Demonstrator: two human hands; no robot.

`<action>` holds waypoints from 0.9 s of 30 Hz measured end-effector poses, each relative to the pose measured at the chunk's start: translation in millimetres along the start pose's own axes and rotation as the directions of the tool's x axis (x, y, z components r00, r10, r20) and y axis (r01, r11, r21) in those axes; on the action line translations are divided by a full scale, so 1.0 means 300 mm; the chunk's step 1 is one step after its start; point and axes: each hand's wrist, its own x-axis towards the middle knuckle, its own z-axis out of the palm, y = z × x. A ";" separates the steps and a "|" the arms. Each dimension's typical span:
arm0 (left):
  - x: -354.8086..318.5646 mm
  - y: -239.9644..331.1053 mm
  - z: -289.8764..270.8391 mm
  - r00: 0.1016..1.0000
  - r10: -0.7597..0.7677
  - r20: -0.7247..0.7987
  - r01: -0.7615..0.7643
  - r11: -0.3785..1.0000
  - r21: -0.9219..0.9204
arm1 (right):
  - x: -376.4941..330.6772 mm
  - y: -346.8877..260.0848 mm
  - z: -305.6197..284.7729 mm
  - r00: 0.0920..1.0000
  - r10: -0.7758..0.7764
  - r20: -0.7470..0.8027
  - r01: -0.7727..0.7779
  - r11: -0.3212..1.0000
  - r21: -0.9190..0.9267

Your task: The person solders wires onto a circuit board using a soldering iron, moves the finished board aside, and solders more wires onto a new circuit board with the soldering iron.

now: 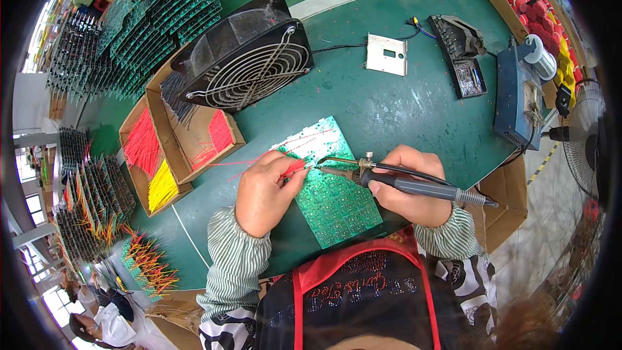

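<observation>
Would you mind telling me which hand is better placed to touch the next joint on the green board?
Probably the right hand: it grips the soldering iron, whose tip lies at the green circuit board. The left hand pinches red wires beside that tip.

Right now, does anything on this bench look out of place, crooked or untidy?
Little stands out. The fan leans tilted on the wire boxes instead of standing flat. A few red wires lie loose across the board, by the left hand. The right hand holds the soldering iron normally.
</observation>
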 end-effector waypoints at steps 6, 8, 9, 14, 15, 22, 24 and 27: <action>0.001 0.005 0.000 1.000 0.018 -0.009 -0.019 1.000 -0.007 | -0.007 -0.008 -0.015 0.999 0.008 -0.033 -0.007 1.000 0.015; -0.001 0.016 -0.007 1.000 -0.027 0.015 0.027 1.000 0.011 | -0.010 -0.013 -0.021 0.999 0.012 -0.030 -0.011 1.000 0.010; -0.001 0.013 -0.016 1.000 -0.026 0.016 0.026 1.000 0.009 | -0.012 -0.015 -0.023 0.999 0.021 -0.029 -0.021 1.000 0.001; -0.015 0.009 -0.154 0.855 0.166 -0.491 0.134 0.845 0.518 | -0.025 -0.020 -0.041 0.999 0.019 -0.045 -0.019 1.000 -0.003; -0.017 0.019 -0.150 0.854 0.167 -0.493 0.136 0.843 0.521 | -0.026 -0.017 -0.042 0.999 0.015 -0.051 -0.016 1.000 -0.004; 0.017 0.064 0.020 0.992 0.080 -0.101 -0.070 0.993 0.095 | -0.033 -0.006 -0.055 0.994 0.082 -0.073 -0.079 0.996 0.039; 0.029 0.057 0.044 0.996 0.068 -0.065 -0.064 0.996 0.063 | -0.036 -0.001 -0.061 0.994 0.084 -0.070 -0.082 0.996 0.024; 0.040 0.049 0.062 0.995 0.075 -0.064 -0.074 0.997 0.017 | -0.035 0.007 -0.058 0.994 0.079 -0.074 -0.078 0.997 0.009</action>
